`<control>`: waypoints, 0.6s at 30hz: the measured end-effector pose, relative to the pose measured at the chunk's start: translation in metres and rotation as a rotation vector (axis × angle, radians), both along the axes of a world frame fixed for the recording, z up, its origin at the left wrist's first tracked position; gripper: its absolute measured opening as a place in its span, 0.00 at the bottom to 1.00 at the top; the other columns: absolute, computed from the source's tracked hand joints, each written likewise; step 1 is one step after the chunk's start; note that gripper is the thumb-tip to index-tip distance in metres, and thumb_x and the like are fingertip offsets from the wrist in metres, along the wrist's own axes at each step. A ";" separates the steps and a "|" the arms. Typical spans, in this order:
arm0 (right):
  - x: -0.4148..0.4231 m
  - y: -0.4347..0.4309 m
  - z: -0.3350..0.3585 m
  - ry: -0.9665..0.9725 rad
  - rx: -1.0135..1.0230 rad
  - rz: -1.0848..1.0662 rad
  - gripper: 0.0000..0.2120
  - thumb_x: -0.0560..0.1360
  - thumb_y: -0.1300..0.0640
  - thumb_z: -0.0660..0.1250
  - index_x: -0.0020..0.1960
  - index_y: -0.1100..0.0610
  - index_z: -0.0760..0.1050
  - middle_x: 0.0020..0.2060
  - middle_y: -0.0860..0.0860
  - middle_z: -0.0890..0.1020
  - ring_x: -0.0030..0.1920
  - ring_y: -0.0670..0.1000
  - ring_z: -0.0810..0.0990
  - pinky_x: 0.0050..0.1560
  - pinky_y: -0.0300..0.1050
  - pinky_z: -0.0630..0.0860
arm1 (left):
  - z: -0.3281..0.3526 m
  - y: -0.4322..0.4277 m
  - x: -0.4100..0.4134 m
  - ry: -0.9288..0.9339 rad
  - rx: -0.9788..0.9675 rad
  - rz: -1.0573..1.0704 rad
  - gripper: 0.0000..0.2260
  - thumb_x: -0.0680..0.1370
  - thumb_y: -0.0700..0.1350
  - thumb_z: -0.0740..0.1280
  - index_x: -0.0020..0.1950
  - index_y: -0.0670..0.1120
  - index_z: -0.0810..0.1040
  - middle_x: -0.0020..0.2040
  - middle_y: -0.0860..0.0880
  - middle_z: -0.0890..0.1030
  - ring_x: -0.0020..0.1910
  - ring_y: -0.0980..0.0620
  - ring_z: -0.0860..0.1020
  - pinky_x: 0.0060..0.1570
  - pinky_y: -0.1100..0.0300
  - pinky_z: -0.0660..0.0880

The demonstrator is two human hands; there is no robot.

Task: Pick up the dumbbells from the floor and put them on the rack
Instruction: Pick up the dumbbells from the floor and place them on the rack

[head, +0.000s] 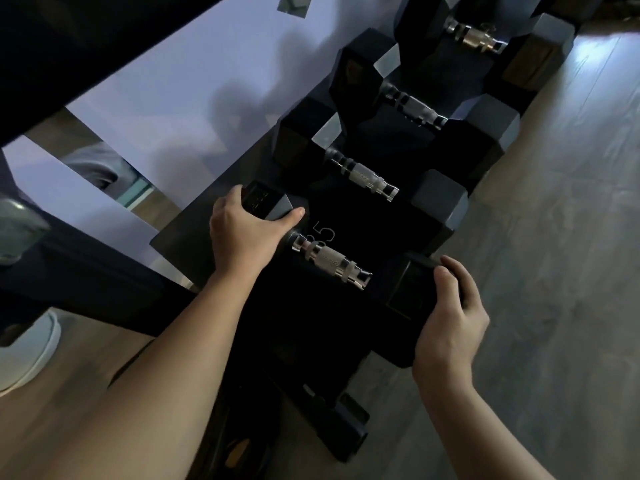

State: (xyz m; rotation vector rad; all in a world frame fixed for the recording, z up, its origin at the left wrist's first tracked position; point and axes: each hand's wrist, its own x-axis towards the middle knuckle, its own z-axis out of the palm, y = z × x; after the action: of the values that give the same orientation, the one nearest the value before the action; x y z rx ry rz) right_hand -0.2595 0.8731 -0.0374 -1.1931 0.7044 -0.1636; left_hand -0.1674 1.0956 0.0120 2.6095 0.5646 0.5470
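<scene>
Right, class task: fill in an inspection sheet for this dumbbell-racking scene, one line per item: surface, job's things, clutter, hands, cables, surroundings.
Surface: grey wood-look floor, bare where visible.
Job's things: four black hex dumbbells with knurled steel handles in a row on the black rack; nearest dumbbell being held.
Clutter: nothing seen.
Hands: left hand on the nearest dumbbell's far head, right hand on its near head.
Cables: nothing seen.
Surroundings: pale wall behind; white shoe at left.

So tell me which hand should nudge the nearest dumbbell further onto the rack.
Probably right: the right hand cups the dumbbell's outer floor-side head, so it can push inward; the left hand rests on the wall-side head.
</scene>
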 end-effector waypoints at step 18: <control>0.003 0.051 -0.002 -0.049 -0.028 0.025 0.16 0.81 0.48 0.61 0.67 0.48 0.74 0.63 0.46 0.78 0.65 0.46 0.75 0.71 0.53 0.69 | 0.022 0.027 0.022 -0.070 -0.052 0.006 0.43 0.57 0.69 0.76 0.66 0.47 0.76 0.60 0.48 0.78 0.60 0.47 0.76 0.58 0.51 0.77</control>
State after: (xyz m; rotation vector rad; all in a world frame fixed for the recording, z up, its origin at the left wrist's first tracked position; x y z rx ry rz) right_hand -0.2569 0.9238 -0.0392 -1.2198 0.6460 -0.1818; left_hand -0.1452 1.1227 0.0339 2.5300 0.5563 0.6144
